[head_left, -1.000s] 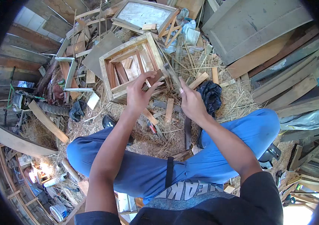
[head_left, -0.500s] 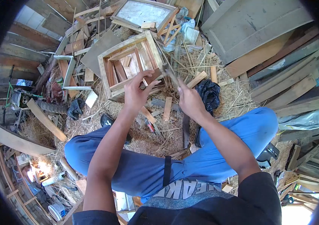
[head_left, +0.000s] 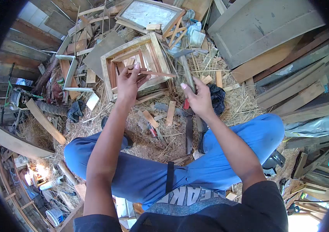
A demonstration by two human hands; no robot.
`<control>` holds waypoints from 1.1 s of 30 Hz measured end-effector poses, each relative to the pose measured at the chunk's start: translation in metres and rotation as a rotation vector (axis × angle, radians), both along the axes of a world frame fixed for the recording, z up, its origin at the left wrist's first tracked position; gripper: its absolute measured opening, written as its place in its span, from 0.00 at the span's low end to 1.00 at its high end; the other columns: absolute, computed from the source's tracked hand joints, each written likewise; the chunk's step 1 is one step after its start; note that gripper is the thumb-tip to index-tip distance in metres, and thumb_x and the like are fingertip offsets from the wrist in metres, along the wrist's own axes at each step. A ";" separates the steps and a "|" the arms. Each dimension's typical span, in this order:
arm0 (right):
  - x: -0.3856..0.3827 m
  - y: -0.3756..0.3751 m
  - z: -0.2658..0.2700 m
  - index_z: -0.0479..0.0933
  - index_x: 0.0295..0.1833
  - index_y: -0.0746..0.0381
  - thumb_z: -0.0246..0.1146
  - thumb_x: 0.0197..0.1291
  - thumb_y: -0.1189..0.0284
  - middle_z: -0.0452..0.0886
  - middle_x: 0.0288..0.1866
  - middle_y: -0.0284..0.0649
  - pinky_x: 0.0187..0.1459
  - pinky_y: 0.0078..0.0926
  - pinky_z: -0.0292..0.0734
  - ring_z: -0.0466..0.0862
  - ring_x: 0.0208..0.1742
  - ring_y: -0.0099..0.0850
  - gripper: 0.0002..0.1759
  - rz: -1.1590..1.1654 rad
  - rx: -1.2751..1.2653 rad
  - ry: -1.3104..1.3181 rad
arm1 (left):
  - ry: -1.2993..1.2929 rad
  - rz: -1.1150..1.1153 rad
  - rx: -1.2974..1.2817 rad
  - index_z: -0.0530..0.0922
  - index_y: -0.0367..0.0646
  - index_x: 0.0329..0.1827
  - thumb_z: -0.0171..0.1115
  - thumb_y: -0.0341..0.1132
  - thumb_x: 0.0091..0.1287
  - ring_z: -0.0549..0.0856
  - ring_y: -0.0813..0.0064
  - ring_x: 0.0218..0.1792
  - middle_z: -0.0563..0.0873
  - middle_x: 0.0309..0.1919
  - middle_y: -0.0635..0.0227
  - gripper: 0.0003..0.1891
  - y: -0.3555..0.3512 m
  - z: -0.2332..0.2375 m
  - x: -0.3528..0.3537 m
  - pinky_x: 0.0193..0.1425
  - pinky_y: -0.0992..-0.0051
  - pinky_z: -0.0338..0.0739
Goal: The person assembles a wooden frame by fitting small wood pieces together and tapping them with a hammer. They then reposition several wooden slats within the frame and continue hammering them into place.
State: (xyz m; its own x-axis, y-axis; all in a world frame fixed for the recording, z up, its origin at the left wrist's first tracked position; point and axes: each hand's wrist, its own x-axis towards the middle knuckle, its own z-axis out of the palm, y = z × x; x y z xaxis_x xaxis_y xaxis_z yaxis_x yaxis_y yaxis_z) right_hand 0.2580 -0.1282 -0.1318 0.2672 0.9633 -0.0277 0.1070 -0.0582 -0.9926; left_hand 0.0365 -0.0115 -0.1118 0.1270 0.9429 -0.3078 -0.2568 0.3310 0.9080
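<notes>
A thin reddish wood strip (head_left: 158,73) is pinched between the fingers of my left hand (head_left: 129,83), its free end pointing right. My right hand (head_left: 200,98) is closed around the handle of a hammer (head_left: 188,71), whose head points up and away from me. Behind my left hand sits a wooden box frame (head_left: 105,73) with reddish strips inside it. The strip's right end is close to the hammer handle; whether they touch is unclear.
A black plastic bag (head_left: 216,98) lies right of my right hand. A saw (head_left: 189,131) and a red-handled tool (head_left: 152,130) lie on the straw between my legs. Wood scraps surround the box. A grey panel (head_left: 265,31) leans at upper right.
The strip has turned outward and now shows its length to the right of my left hand. The hammer has swung more upright, with its head farther from the box. My left hand has shifted slightly left.
</notes>
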 end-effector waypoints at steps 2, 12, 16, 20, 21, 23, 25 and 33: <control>0.001 0.002 0.011 0.78 0.64 0.66 0.64 0.76 0.67 0.79 0.29 0.28 0.26 0.23 0.72 0.75 0.23 0.19 0.18 0.011 -0.011 0.110 | -0.027 -0.063 0.014 0.74 0.35 0.54 0.60 0.40 0.81 0.90 0.64 0.49 0.87 0.49 0.55 0.15 0.001 0.000 0.000 0.55 0.67 0.91; -0.010 0.007 0.041 0.80 0.54 0.64 0.63 0.77 0.66 0.73 0.21 0.27 0.18 0.21 0.62 0.68 0.15 0.16 0.12 0.187 -0.176 0.296 | -0.147 -0.016 -0.042 0.74 0.39 0.53 0.55 0.44 0.83 0.90 0.63 0.44 0.83 0.40 0.61 0.15 -0.003 0.018 0.018 0.57 0.57 0.89; -0.026 0.000 0.048 0.79 0.54 0.66 0.64 0.76 0.69 0.72 0.25 0.27 0.23 0.21 0.65 0.70 0.21 0.15 0.11 0.251 -0.132 0.271 | -0.305 0.121 -0.160 0.70 0.40 0.53 0.47 0.45 0.86 0.84 0.65 0.33 0.76 0.33 0.64 0.15 0.002 0.017 0.022 0.48 0.55 0.86; -0.035 -0.003 0.037 0.79 0.53 0.67 0.64 0.75 0.71 0.71 0.28 0.27 0.25 0.21 0.66 0.70 0.24 0.15 0.10 0.259 -0.016 0.208 | -0.400 0.162 -0.171 0.67 0.43 0.48 0.45 0.44 0.86 0.73 0.70 0.26 0.72 0.31 0.66 0.13 0.002 0.018 0.029 0.34 0.63 0.77; -0.036 -0.004 0.038 0.78 0.53 0.66 0.64 0.75 0.71 0.71 0.27 0.26 0.25 0.21 0.65 0.70 0.23 0.15 0.10 0.243 0.023 0.198 | -0.453 0.146 -0.160 0.67 0.43 0.47 0.44 0.44 0.86 0.73 0.70 0.26 0.72 0.30 0.66 0.13 0.001 0.019 0.030 0.33 0.64 0.75; -0.034 -0.004 0.041 0.78 0.52 0.65 0.64 0.76 0.70 0.70 0.27 0.26 0.25 0.20 0.65 0.69 0.23 0.15 0.09 0.246 -0.001 0.244 | -0.455 0.160 -0.166 0.66 0.44 0.46 0.44 0.44 0.86 0.72 0.70 0.26 0.71 0.30 0.66 0.13 -0.001 0.021 0.035 0.33 0.64 0.74; -0.034 -0.004 0.041 0.78 0.52 0.65 0.63 0.76 0.70 0.70 0.26 0.26 0.25 0.20 0.65 0.69 0.23 0.15 0.09 0.248 -0.023 0.291 | -0.456 0.174 -0.171 0.66 0.44 0.46 0.44 0.44 0.86 0.72 0.70 0.27 0.71 0.30 0.66 0.13 -0.001 0.020 0.036 0.32 0.65 0.73; -0.027 0.003 0.058 0.75 0.47 0.63 0.59 0.80 0.65 0.71 0.21 0.27 0.21 0.21 0.63 0.69 0.18 0.16 0.11 0.203 -0.123 0.490 | -0.006 0.060 -0.084 0.66 0.43 0.66 0.48 0.43 0.85 0.80 0.67 0.39 0.78 0.44 0.62 0.16 -0.004 0.029 0.040 0.44 0.63 0.81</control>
